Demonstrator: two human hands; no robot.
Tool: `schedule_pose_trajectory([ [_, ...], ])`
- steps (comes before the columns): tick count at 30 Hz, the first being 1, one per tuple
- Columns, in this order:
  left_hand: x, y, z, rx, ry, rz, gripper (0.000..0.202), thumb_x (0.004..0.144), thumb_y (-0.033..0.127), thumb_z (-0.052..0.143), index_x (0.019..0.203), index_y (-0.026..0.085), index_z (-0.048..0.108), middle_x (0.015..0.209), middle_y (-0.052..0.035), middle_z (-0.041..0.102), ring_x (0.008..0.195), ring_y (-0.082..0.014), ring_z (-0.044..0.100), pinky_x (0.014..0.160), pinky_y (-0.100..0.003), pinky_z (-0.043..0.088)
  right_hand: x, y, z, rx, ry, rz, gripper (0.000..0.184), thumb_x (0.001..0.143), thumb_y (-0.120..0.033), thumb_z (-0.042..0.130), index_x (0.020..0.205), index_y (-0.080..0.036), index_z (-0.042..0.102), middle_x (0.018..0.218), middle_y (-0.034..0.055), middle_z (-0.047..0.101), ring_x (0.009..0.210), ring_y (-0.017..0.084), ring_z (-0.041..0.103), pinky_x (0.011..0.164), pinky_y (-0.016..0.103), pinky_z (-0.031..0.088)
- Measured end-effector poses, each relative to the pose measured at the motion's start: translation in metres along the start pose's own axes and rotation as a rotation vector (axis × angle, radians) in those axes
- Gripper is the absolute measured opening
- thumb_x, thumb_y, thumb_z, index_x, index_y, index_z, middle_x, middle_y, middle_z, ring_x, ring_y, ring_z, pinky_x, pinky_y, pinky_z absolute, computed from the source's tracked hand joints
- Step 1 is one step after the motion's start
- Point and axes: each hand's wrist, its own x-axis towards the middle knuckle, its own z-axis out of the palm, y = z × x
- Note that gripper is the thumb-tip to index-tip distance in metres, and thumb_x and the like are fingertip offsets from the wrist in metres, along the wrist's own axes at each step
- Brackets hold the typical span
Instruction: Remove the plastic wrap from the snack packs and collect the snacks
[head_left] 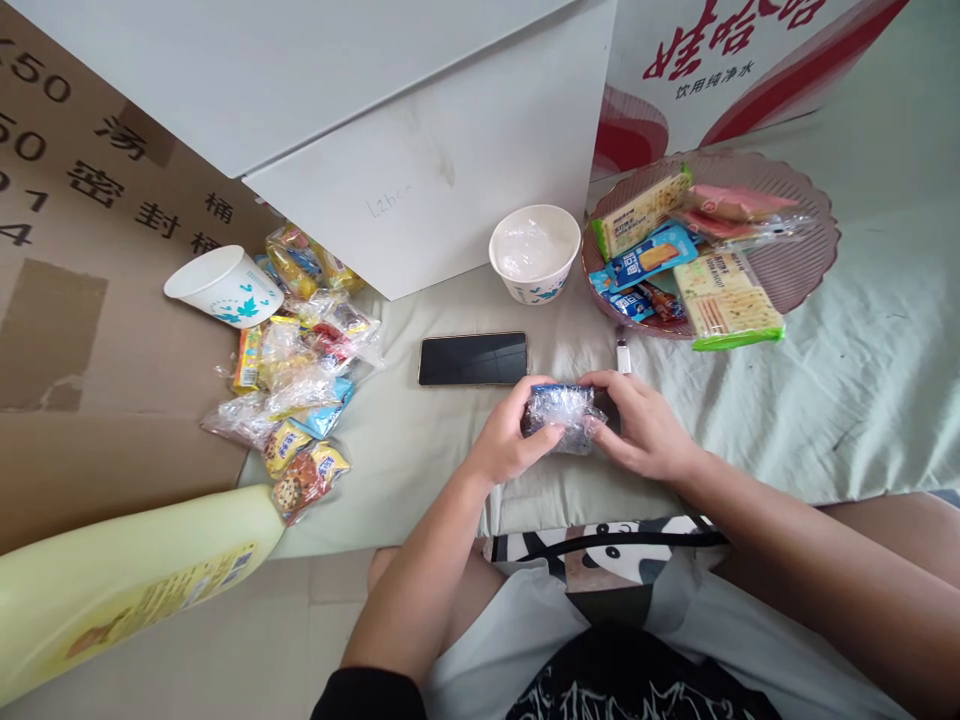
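Between my two hands is a small plastic-wrapped packet [566,412], blue along its far edge, with crinkled clear film over its top. My left hand [514,430] grips its left side, thumb on the film. My right hand [641,422] holds the right side, its thumb and fingers at the loose film. What lies inside the wrap I cannot make out. Just beyond my left fingers lies a black-screened phone [472,359]. A small white stick-like object [623,356] rests beyond my right fingers. Farther back stands a white paper bowl [535,285] with crumpled clear film in it.
A pink scalloped plate [806,250] at the right holds soda biscuits [727,295] and other packaged snacks. To the left, a snack pile [300,370] lies below a tilted paper cup [225,288]. A yellow bottle [150,580], cardboard box [112,330] and white box [450,170] border the cloth.
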Motion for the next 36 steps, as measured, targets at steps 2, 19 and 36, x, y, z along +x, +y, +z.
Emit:
schedule_pose_trajectory([
  [2,0.0,0.0,0.0,-0.001,0.001,-0.003,0.047,0.078,0.042,0.066,0.117,0.02,0.054,0.106,-0.0061,0.064,0.092,-0.0213,0.059,0.082,-0.033,0.047,0.001,0.0,0.0,-0.002,0.002,-0.005,0.024,0.093,-0.033,0.049,0.114,-0.022,0.05,0.089,0.0064,0.07,0.073,0.022,0.064,0.066,0.036,0.05],
  [19,0.0,-0.013,0.005,-0.108,0.132,0.06,0.067,0.086,0.048,0.067,0.14,0.026,0.034,0.106,-0.0058,0.061,0.086,-0.0186,0.06,0.078,-0.033,0.051,0.002,-0.002,0.004,0.017,0.119,0.003,0.034,0.094,-0.019,0.053,0.128,-0.024,0.052,0.116,0.0114,0.067,0.101,0.024,0.067,0.081,0.038,0.057],
  [36,0.004,-0.019,0.004,-0.104,0.228,0.043,0.047,0.095,0.062,0.051,0.121,0.025,0.061,0.095,-0.0032,0.062,0.074,-0.0138,0.051,0.068,-0.027,0.045,0.001,0.0,0.005,-0.056,0.056,0.001,0.032,0.093,-0.026,0.052,0.125,-0.024,0.055,0.116,0.0118,0.065,0.105,0.029,0.062,0.091,0.047,0.048],
])
